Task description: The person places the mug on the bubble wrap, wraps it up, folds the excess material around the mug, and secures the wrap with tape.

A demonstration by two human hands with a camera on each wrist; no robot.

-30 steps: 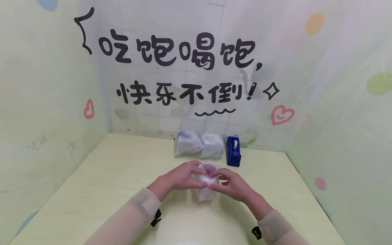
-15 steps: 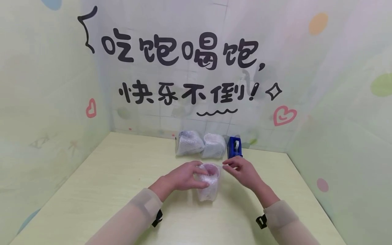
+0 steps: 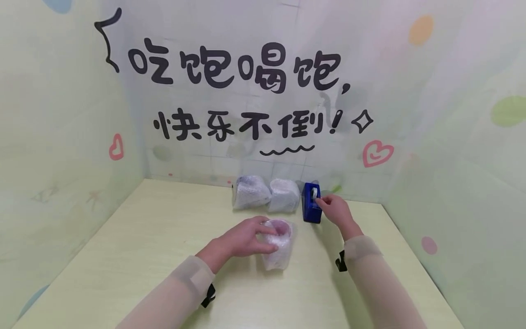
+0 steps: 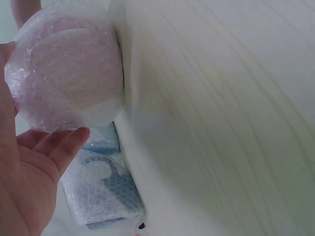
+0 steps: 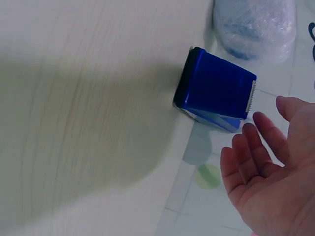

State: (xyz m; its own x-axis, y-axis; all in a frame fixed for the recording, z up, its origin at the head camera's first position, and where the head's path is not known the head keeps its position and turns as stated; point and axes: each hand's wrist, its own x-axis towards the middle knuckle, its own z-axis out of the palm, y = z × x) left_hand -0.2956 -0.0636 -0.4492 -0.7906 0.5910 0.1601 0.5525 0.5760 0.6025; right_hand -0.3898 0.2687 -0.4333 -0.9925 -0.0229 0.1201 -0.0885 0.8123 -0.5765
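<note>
A pink cup in bubble wrap [image 3: 277,253] stands on the table, its open top facing up. My left hand [image 3: 245,236] grips it from the left, with fingers over the rim and the thumb on the near side. The round wrapped base of this cup [image 4: 69,78] fills the upper left of the left wrist view. My right hand [image 3: 337,211] is at the right side of a blue tape dispenser [image 3: 311,212]. In the right wrist view its fingers [image 5: 254,150] are loosely bent beside the toothed cutter edge, with no tape visible between them and the thumb.
Two more bubble-wrapped things [image 3: 251,193] lie side by side against the back wall, left of the dispenser. One shows a handle through its wrap in the left wrist view. Patterned sheets enclose the pale wooden table [image 3: 135,256] at the back and sides.
My right hand has left the wrapped cup and moved forward and right to the tape dispenser. The left hand has kept its grip on the cup.
</note>
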